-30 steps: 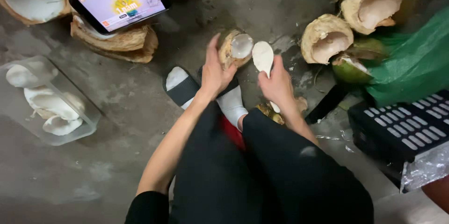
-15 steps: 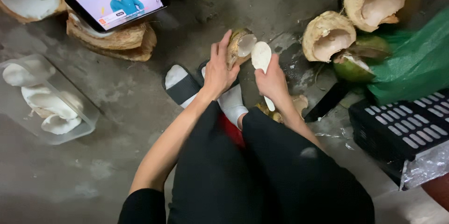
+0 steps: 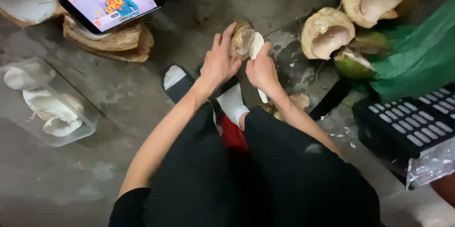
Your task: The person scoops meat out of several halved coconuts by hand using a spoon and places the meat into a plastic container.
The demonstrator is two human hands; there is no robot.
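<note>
Right hand (image 3: pixel 262 70) shifted closer, both grasping coconut piece (image 3: pixel 242 41) with left hand (image 3: pixel 219 62); wet concrete floor (image 3: pixel 123 99).

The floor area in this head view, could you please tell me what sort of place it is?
Probably an informal coconut-processing spot on a bare concrete floor: split husks lie around, a clear tray holds white coconut meat, and both hands work a coconut piece.

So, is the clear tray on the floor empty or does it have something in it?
Not empty. The clear plastic tray holds several white pieces of coconut flesh, lying at both of its ends, with some bare bottom between them.
</note>
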